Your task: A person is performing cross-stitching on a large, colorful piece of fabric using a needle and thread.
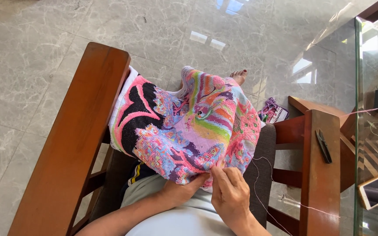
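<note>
A large, brightly coloured cross-stitch cloth (189,126) in pink, black, purple and green lies draped over my lap and the chair's left arm. My left hand (178,190) grips its near edge from underneath. My right hand (229,192) pinches the cloth's near edge with fingertips together, as if on a needle too small to see. A thin pale thread (259,192) trails from the cloth down past my right wrist.
Wooden chair arms stand at the left (73,144) and right (322,175); small black snips (323,146) lie on the right one. A thread organiser (273,112) sits beyond the cloth. A glass table at right holds a phone (377,190). My bare foot (239,76) rests on grey tiles.
</note>
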